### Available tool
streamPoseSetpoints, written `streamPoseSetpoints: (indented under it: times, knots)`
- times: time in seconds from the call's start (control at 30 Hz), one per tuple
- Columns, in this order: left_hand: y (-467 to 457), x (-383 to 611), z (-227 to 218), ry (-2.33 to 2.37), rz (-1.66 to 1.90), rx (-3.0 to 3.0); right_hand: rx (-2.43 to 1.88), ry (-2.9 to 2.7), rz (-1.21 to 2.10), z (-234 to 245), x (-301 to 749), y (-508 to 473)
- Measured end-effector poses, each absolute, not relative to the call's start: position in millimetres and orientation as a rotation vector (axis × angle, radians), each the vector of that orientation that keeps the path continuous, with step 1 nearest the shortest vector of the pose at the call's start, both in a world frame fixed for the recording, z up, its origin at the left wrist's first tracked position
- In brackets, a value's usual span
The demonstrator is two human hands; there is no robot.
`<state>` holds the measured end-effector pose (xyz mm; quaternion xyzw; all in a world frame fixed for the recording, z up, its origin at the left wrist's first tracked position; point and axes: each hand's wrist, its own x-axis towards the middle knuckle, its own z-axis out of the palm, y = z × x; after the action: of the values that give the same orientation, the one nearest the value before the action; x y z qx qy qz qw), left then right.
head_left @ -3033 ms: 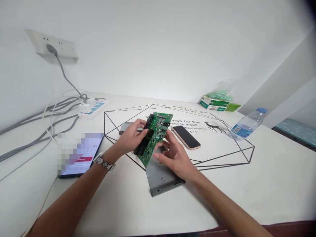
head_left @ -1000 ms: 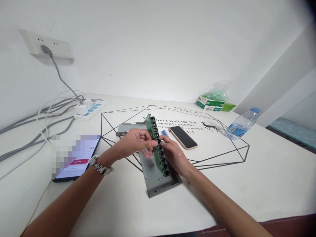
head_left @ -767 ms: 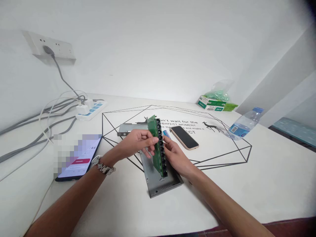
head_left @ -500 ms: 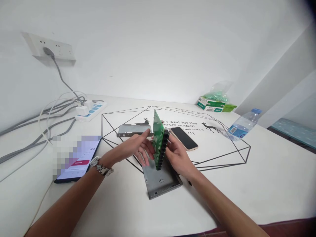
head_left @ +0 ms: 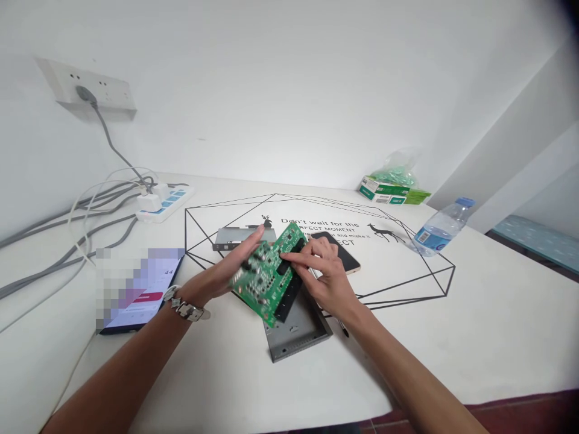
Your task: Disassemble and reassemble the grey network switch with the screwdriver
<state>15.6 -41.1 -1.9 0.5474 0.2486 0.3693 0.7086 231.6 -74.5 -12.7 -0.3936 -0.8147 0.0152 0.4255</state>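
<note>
Green circuit board [head_left: 266,280] sits between the person's two hands, tipped at a slant. The left hand [head_left: 226,269] holds it from below at one end, with the fingers spread and one fingertip [head_left: 261,229] poking up past the board's edge. The right hand [head_left: 328,271] comes in from the other side. Its fingers [head_left: 296,256] lie close together on top of the board and press down near a row of black ports [head_left: 289,289]. Many tiny parts dot the green face.

The board is held up over a gray metal tray [head_left: 301,343], and I cannot tell if they touch. Just past the left hand lies a flat metal box [head_left: 235,239]. The right hand partly covers a black phone in a tan case [head_left: 348,256]. A silver bracelet [head_left: 190,311] wraps the left wrist, and a second phone [head_left: 136,289] with a blurred screen lies just beside that arm.

All of this rests on a white desk [head_left: 452,337] with thin black lines and printed words. Far to the right stand a water bottle [head_left: 438,235] and a green box [head_left: 384,193]. Far to the left, gray cables [head_left: 67,241] run to a power strip [head_left: 165,205] and a wall socket [head_left: 85,87].
</note>
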Motion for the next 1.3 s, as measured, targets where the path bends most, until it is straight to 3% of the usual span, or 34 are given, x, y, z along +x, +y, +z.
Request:
streamPoseSetpoints:
  times: [0.1, 0.27, 0.5, 0.67, 1.0, 1.3]
  knots:
    - [-40.2, 17.7, 0.6, 0.598, 0.705, 1.192, -0.991, -2.080, -0.016, -12.9, 231.8, -73.6]
    - [-37.3, 18.9, 1.6, 0.626, 0.806, 1.234, -1.119, -1.788, 0.067, -9.9, 229.7, -75.3]
    - [-29.7, 17.6, -1.1, 0.682, 1.036, 1.158, -1.088, -1.719, 0.994, -16.5, 226.7, -77.0]
    - [-24.1, 22.0, -13.7, 0.829, 1.171, 1.328, -1.037, -1.737, 0.805, -19.7, 213.8, -87.9]
    - [-42.2, 50.8, -8.4, 0.837, 1.053, 1.078, -1.060, -1.787, 0.449, -19.1, 188.4, -109.3]
    - [-41.8, 54.1, -18.3, 0.704, 1.092, 1.001, -1.083, -1.864, 0.325, -15.8, 178.8, -118.1]
